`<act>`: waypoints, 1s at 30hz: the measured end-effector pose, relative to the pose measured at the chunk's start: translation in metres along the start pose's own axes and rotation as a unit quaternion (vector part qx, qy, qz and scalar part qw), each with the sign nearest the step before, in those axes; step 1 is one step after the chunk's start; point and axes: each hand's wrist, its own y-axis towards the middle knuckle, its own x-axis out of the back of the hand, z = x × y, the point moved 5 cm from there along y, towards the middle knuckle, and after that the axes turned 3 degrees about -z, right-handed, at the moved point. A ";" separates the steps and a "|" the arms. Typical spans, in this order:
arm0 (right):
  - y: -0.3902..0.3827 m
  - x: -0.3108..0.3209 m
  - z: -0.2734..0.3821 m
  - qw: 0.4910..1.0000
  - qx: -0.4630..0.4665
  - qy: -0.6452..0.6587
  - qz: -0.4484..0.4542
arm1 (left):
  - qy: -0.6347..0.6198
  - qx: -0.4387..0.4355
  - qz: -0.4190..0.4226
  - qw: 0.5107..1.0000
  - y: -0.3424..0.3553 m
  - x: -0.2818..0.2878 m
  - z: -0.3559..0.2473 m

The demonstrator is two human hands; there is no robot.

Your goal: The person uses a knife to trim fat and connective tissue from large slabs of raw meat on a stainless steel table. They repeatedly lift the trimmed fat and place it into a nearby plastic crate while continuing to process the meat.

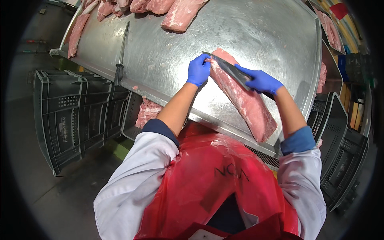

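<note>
A long pink pork loin lies slantwise on the steel table, its near end close to the front edge. My left hand, in a blue glove, is closed at its far left edge, pinching a bit of meat or trim there. In my right hand, also gloved in blue, a knife is gripped by its dark handle. The blade lies across the upper part of the loin, its tip close to my left fingers. How deep the edge sits in the meat cannot be made out.
A sharpening steel lies at the left of the steel table. Several pork loins rest along the far side. Dark crates stand at the left, one holding meat trimmings. More crates are at the right.
</note>
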 end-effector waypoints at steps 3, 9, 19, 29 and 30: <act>0.005 -0.004 -0.015 0.999 0.005 0.035 0.006 | -0.018 -0.011 0.010 1.000 0.003 0.001 -0.012; 0.074 -0.011 0.034 0.998 0.042 -0.041 -0.007 | 0.038 -0.098 0.037 0.994 0.015 0.006 -0.051; 0.073 0.002 0.027 0.997 0.017 -0.052 0.049 | 0.078 -0.170 0.053 0.981 0.034 0.011 -0.089; 0.052 0.018 0.010 0.994 0.051 -0.086 0.053 | 0.102 -0.246 0.018 0.964 0.050 0.013 -0.124; 0.051 0.022 0.006 0.991 0.069 -0.097 0.056 | 0.101 -0.232 0.019 0.967 0.056 0.016 -0.120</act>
